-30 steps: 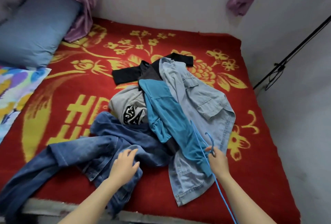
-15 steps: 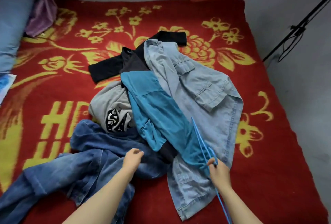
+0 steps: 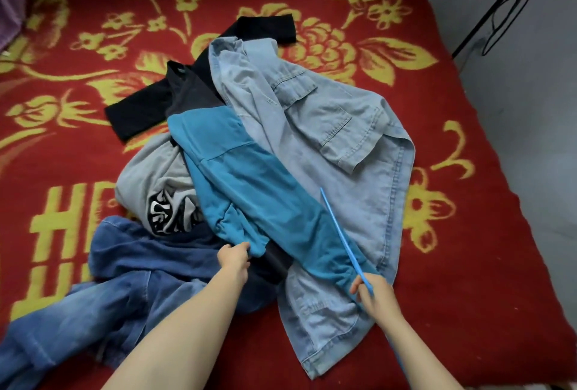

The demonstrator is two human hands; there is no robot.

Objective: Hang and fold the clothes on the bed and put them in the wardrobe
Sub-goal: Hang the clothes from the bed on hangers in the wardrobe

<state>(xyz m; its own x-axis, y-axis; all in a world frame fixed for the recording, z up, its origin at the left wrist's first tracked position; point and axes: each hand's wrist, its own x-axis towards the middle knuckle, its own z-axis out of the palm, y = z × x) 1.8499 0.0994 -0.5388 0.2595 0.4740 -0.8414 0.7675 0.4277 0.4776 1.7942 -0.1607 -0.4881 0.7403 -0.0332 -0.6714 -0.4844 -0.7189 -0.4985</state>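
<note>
Since every garment lies in one heap on the red blanket with yellow flowers [image 3: 468,233], the task looks barely begun. Nothing is folded, nothing hangs, and no wardrobe is in view.

The heap sits mid-bed. A pale blue denim jacket [image 3: 327,140] spreads across its right side. A teal and black colour-block shirt [image 3: 249,196] lies diagonally over the jacket, running from far left to near right. A grey T-shirt with a black-and-white print [image 3: 156,183] is bunched to the left, partly under the teal cloth. Dark blue denim jeans [image 3: 125,280] trail off toward the near left corner.

The left hand [image 3: 234,257] reaches the near edge of the teal and black shirt and appears to pinch its hem, though the fingertips are sunk in the folds, so the grip is hard to read. The right hand [image 3: 373,294] is closed round a thin blue plastic hanger [image 3: 338,230]. One arm of the hanger points away over the shirt and jacket, and I cannot make out its hook.

By my reading, the step in hand is the first one: drawing the teal and black shirt free so it can go on the hanger. All four garments remain to be sorted, hung or folded, and then carried to the wardrobe.
</note>
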